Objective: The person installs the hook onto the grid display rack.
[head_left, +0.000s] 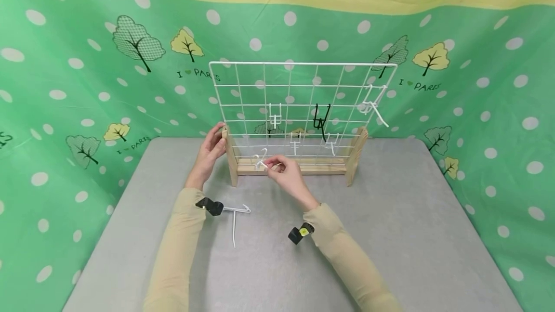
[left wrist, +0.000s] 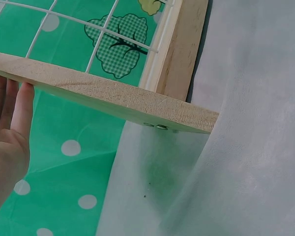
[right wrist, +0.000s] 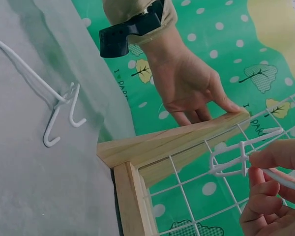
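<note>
My left hand holds the upper end of the left wooden upright, which supports a white wire grid. In the left wrist view its fingertips lie against the upright's outer face. My right hand pinches a white wire hook by its prong, between thumb and fingers. The hook's bent end is at the lower left of the grid; whether it is seated on a wire, I cannot tell. A second white wire hook lies on the table near my left wrist.
Several white hooks, such as one at the far right, hang on the grid with a black hook. The stand's right wooden upright is on the grey table. A green dotted cloth surrounds the table's back and sides.
</note>
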`<action>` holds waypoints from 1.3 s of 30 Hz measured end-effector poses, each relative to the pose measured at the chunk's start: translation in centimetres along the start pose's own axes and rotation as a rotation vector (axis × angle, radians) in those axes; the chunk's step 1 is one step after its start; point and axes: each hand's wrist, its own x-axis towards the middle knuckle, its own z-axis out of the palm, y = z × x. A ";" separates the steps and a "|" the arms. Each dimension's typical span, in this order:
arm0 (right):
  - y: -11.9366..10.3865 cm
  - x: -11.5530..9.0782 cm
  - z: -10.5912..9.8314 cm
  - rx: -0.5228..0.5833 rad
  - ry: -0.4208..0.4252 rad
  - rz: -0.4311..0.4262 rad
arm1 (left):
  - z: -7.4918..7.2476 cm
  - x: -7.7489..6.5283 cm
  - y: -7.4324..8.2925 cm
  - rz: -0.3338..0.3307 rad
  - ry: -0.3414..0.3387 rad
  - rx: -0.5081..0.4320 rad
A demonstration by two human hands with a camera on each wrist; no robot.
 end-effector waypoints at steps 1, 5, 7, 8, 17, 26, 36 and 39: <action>0.5 0.3 0.1 -0.004 0.011 -0.005 | -0.1 0.1 -0.2 -0.001 0.001 -0.004; 1.2 1.4 0.4 -0.026 0.037 0.010 | 0.0 0.1 -0.1 -0.002 0.003 -0.002; 1.1 1.8 0.4 -0.040 0.041 0.008 | 0.1 0.0 0.4 0.000 -0.003 0.002; 1.1 2.0 0.4 -0.048 0.046 0.008 | 0.1 0.0 0.5 0.001 -0.003 0.004; 0.4 2.7 0.4 -0.133 0.116 -0.010 | -0.5 0.7 -1.3 -0.009 0.002 -0.028; 0.6 3.0 0.7 -0.149 0.255 -0.055 | -0.5 0.6 -1.4 0.014 0.004 -0.028; -0.2 3.1 0.9 -0.235 0.347 -0.156 | -0.4 0.4 -0.6 -0.005 -0.005 -0.015; -0.4 3.2 1.1 -0.274 0.351 -0.182 | -0.3 0.4 -0.5 -0.004 -0.007 -0.012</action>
